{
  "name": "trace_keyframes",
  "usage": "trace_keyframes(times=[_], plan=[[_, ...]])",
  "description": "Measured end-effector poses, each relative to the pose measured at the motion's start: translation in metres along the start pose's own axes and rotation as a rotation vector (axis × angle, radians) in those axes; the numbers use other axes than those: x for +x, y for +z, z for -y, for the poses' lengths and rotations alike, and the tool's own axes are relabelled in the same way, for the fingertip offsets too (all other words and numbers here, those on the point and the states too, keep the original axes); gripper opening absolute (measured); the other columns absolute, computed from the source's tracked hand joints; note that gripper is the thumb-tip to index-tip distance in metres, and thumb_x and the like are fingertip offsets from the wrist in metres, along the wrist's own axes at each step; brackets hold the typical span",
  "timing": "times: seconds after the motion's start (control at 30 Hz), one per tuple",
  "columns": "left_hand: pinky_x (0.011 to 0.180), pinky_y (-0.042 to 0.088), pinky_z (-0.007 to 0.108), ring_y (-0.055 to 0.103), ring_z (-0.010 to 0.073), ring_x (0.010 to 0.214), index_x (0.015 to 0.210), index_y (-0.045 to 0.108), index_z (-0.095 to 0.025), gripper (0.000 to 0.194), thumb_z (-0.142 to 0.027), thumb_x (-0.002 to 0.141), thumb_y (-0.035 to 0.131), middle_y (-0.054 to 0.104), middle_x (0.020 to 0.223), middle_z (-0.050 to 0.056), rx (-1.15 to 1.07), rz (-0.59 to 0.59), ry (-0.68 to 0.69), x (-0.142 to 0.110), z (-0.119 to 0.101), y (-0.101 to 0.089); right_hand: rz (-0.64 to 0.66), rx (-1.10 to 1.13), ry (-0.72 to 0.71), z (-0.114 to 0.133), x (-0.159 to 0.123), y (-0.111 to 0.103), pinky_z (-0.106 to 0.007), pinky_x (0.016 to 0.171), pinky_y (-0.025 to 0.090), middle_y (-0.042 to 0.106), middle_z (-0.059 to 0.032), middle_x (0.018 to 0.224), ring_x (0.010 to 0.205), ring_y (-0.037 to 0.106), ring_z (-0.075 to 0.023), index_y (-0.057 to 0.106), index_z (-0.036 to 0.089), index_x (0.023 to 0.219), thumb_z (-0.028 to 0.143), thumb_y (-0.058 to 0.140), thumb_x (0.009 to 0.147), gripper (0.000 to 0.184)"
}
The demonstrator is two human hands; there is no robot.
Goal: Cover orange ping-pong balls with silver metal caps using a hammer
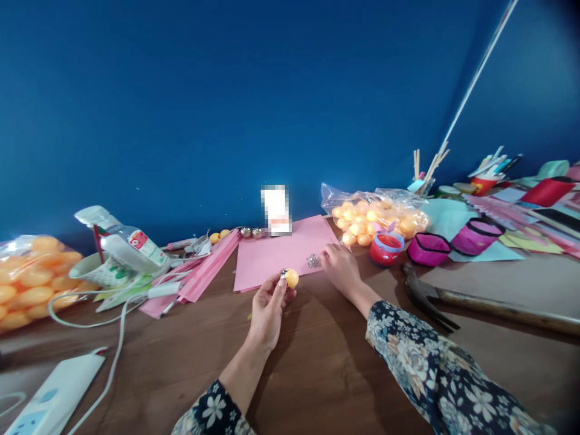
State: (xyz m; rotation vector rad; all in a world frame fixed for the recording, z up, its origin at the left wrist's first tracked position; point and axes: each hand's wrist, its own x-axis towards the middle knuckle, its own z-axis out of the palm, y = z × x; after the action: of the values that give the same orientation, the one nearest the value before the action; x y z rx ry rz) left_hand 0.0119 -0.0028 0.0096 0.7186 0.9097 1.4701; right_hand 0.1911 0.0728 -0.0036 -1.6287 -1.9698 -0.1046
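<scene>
My left hand (270,308) is closed around a small orange ball (292,278), which looks like a ping-pong ball. Shiny silver bits (283,274) cover part of its left side by my thumb. Over the pink paper (272,261), my right hand (341,266) reaches with bent fingers to a small heap of silver pieces (312,261). Its fingertips are close together at the heap's right edge, and whatever they pinch is too small to make out. Two silver-covered balls (251,232) rest at the paper's back left edge.
Bags of orange balls (362,217) stand behind and at far left. A hammer (489,305) lies right, near a red pot (385,249) and purple cloth rings (428,249). Pink strips (211,269), a bottle (140,241), a white cable (118,350) and a power strip (61,386) occupy the left.
</scene>
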Motion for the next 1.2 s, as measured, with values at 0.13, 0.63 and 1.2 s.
trace_keyframes(times=[0.13,0.63,1.2], plan=[[0.071,0.050,0.024,0.060,0.0108,0.077,0.099,0.065,-0.017,0.032,-0.031,0.071,0.068,0.066,0.097,0.004,0.009,0.011,-0.007,0.000,0.002,-0.001,-0.040,0.063,0.028,-0.002,0.000,0.001,-0.028,0.073,0.035,0.063,-0.0049,0.084,0.083,0.053,-0.0195,0.059,0.020,0.083,0.022,0.044,0.084,0.015],[0.072,0.051,0.028,0.064,0.0133,0.078,0.117,0.053,-0.023,0.044,-0.030,0.076,0.063,0.065,0.095,0.003,-0.024,0.049,0.001,0.000,0.002,-0.003,-0.157,0.324,-0.020,-0.004,-0.004,0.000,-0.030,0.076,0.040,0.063,-0.0044,0.082,0.079,0.057,-0.0194,0.056,0.019,0.088,0.023,0.046,0.083,0.011],[0.082,0.050,0.028,0.062,0.0138,0.087,0.120,0.053,-0.022,0.051,-0.026,0.071,0.068,0.066,0.099,0.004,0.087,0.042,0.016,0.003,0.007,-0.009,-0.048,0.706,-0.115,0.042,-0.031,-0.020,-0.028,0.075,0.046,0.063,-0.0046,0.085,0.081,0.059,-0.0171,0.057,0.019,0.087,0.014,0.045,0.085,0.012]])
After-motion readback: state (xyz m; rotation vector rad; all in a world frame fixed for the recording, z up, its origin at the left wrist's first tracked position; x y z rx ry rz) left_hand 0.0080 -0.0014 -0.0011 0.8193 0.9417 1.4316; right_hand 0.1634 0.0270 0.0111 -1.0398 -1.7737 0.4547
